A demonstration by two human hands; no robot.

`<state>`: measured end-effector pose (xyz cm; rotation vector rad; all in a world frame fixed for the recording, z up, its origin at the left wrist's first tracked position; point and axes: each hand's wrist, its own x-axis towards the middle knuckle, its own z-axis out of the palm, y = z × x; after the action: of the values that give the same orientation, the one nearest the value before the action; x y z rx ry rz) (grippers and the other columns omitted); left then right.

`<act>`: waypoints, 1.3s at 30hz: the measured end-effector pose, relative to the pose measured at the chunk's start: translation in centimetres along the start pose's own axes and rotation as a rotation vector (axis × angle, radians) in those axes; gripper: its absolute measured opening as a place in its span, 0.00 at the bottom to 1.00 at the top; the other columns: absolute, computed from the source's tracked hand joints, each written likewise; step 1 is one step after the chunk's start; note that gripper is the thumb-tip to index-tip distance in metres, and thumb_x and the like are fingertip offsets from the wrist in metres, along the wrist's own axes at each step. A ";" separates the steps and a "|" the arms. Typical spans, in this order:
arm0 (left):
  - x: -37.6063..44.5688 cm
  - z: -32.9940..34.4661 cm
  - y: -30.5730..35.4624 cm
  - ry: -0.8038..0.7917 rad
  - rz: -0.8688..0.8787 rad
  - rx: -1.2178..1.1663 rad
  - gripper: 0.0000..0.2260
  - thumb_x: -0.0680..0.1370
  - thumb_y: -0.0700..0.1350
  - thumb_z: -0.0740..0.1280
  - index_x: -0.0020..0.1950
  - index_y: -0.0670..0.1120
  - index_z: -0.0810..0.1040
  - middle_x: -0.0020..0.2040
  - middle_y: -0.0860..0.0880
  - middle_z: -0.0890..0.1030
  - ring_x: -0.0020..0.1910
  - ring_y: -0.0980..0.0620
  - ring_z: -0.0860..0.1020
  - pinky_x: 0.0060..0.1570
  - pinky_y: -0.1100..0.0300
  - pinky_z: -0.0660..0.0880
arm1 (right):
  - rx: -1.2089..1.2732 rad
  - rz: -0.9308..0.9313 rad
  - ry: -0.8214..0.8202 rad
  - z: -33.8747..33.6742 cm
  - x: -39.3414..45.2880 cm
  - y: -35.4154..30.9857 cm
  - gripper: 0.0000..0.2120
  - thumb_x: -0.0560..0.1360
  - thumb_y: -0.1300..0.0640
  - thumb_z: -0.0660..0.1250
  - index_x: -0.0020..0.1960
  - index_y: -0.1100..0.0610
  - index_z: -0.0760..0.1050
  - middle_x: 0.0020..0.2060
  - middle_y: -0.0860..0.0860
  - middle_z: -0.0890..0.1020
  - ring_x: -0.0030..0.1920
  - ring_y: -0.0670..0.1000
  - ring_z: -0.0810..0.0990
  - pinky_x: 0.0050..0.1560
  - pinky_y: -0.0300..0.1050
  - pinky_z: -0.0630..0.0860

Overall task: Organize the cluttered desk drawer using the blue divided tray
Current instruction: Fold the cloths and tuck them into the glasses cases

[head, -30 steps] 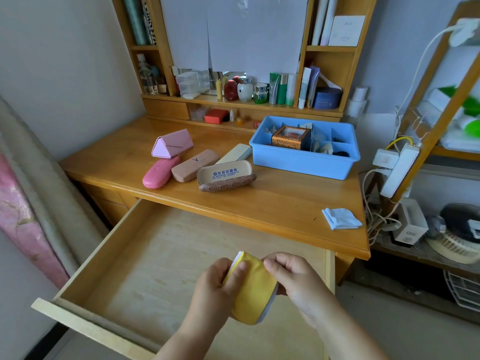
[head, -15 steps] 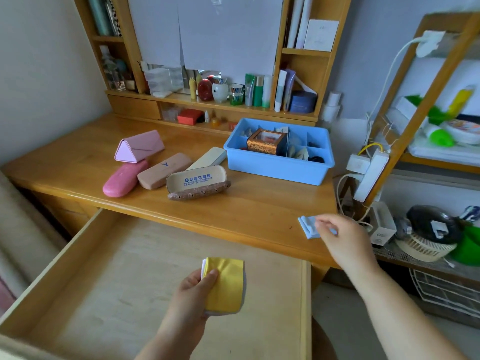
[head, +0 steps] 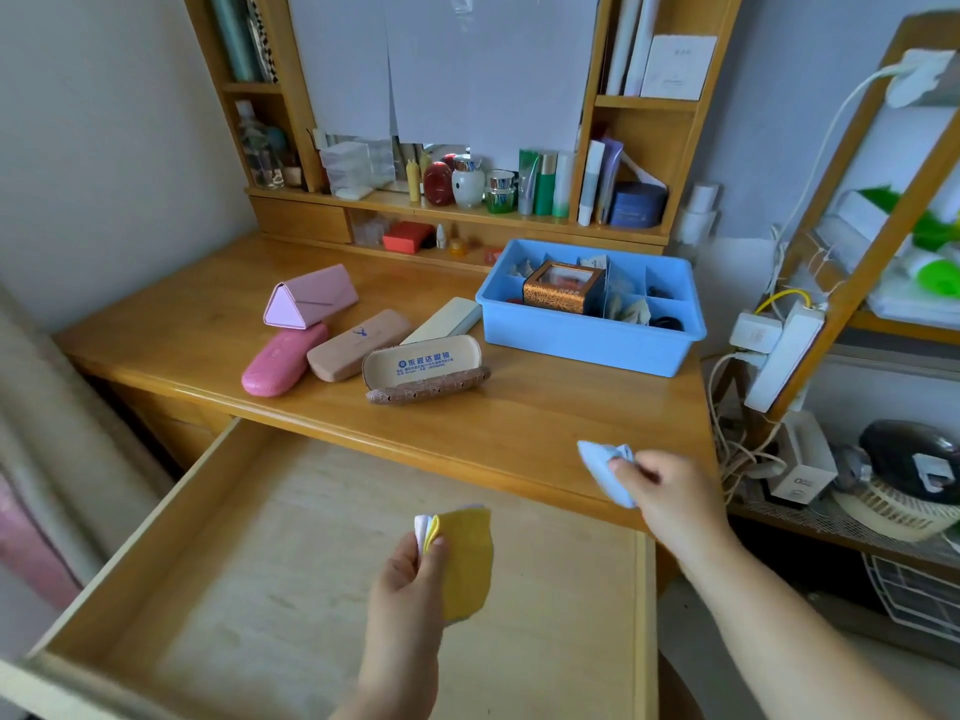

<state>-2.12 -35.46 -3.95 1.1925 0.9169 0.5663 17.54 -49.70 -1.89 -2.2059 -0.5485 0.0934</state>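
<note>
Two cloths are held at once, one in each hand, over the open drawer (head: 156, 522).

Yellow cloth (head: 465, 558) is pinched with a white layer by the left hand (head: 410, 569) above the bare drawer floor; a pale blue cloth (head: 605, 470) is gripped in the curled fingers of the right hand (head: 670, 491) at the desk's front edge. The hands are kept well apart. The blue divided tray (head: 587, 340) is seen on the desk top, far right, already loaded with a gold box (head: 563, 288) and small items. Five glasses cases (head: 426, 368) are left lying beside it. For a tidy result, the cloths are best stacked flat, edges matched, and then slid into one free compartment rather than dropped in crumpled. Care is needed so loose corners are not snagged on the dividers.
</note>
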 end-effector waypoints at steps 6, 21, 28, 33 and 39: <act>-2.0 1.4 0.7 0.076 0.188 -0.009 0.08 0.79 0.42 0.63 0.41 0.47 0.78 0.38 0.46 0.78 0.39 0.53 0.74 0.41 0.62 0.70 | 0.216 -0.106 -0.047 4.8 -7.9 -6.8 0.21 0.73 0.56 0.68 0.26 0.53 0.62 0.22 0.45 0.65 0.26 0.45 0.64 0.26 0.35 0.59; -4.3 -2.0 1.2 -0.174 0.333 0.081 0.07 0.77 0.40 0.67 0.49 0.51 0.82 0.35 0.54 0.83 0.35 0.62 0.80 0.34 0.70 0.74 | 0.214 -0.081 -0.357 5.8 -10.4 -9.9 0.06 0.71 0.59 0.67 0.43 0.49 0.75 0.33 0.46 0.83 0.34 0.44 0.80 0.41 0.46 0.79; -3.0 -3.1 2.4 -0.346 0.332 0.176 0.10 0.75 0.49 0.64 0.48 0.50 0.84 0.42 0.49 0.84 0.41 0.59 0.79 0.42 0.67 0.73 | 0.189 -0.153 -0.352 5.0 -8.8 -8.3 0.32 0.69 0.51 0.74 0.69 0.44 0.64 0.60 0.38 0.72 0.58 0.36 0.72 0.56 0.32 0.68; -1.6 -2.6 2.9 -0.421 0.235 0.126 0.14 0.75 0.56 0.64 0.49 0.49 0.84 0.47 0.43 0.83 0.43 0.56 0.77 0.45 0.63 0.71 | 0.856 0.294 -0.671 5.2 -7.7 -7.2 0.24 0.64 0.54 0.73 0.60 0.56 0.78 0.52 0.53 0.84 0.47 0.46 0.82 0.45 0.37 0.75; 4.7 -1.5 5.0 -0.138 0.309 0.267 0.08 0.78 0.47 0.65 0.54 0.49 0.81 0.41 0.51 0.80 0.33 0.61 0.76 0.38 0.69 0.74 | 0.942 0.359 -0.373 6.1 -4.8 -6.4 0.05 0.73 0.61 0.68 0.48 0.58 0.81 0.41 0.54 0.86 0.39 0.52 0.84 0.34 0.42 0.77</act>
<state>-0.42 -29.45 -0.71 1.6112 0.7092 0.6105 9.42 -43.72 -1.55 -1.3277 -0.2121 0.7952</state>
